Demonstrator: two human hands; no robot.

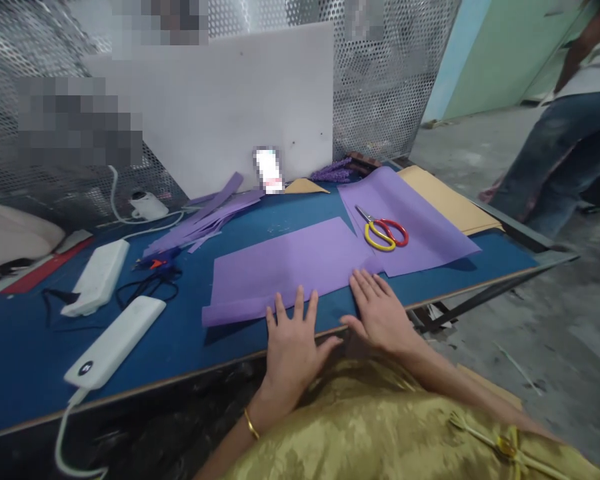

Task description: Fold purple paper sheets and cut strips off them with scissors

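Note:
A purple paper sheet [285, 267] lies flat on the blue table [190, 333], its near edge folded over. My left hand [293, 340] rests flat at the table's front edge, fingers spread, fingertips on the sheet's near edge. My right hand [377, 310] lies flat beside it, fingers stretched out onto the sheet's right corner. Neither hand holds anything. A second purple sheet [405, 213] lies to the right, with red and yellow scissors [385, 233] on top of it.
Purple paper strips [205, 223] lie at the back. Two white power banks [115, 340] [97, 277] with cables sit on the left. Brown paper [450, 200] lies at the right end. A white board [230, 100] leans on perforated metal. A person's legs [555, 160] stand at the right.

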